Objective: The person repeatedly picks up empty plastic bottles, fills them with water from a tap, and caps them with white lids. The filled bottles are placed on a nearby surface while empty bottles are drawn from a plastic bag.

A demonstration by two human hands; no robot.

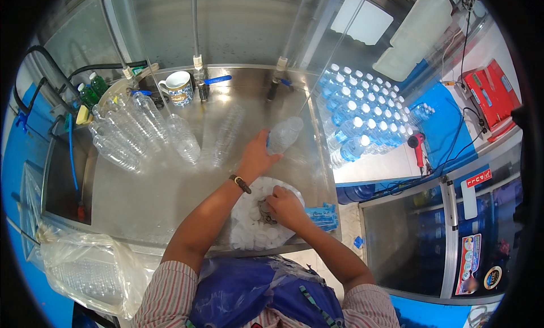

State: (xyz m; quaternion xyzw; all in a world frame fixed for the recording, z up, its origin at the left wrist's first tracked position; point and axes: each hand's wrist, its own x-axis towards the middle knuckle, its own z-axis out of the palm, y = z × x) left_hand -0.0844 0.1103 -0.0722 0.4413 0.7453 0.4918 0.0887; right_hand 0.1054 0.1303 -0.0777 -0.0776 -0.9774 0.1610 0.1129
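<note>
My left hand [258, 159], with a dark bracelet at its wrist, reaches forward over the steel counter and grips a clear plastic bottle [287, 132] lying tilted to the right. Closer to me, a heap of white bottle caps [248, 233] lies in what looks like a clear bag near the counter's front edge. My right hand [286, 208] is among the caps, fingers drawn together; what they hold is hidden. Left of the gripped bottle lie more clear bottles: one [228, 136] near the middle, another [184, 140] beside it, and a row of several [122, 129] farther left.
Blue-handled valves [217, 79] and a mug [178, 89] line the back of the steel counter [136, 197]. Capped bottles [362, 115] stand grouped at right, near a red heat gun [417, 149]. Blue packets [323, 217] lie right of the caps. A plastic bag [85, 265] hangs front left.
</note>
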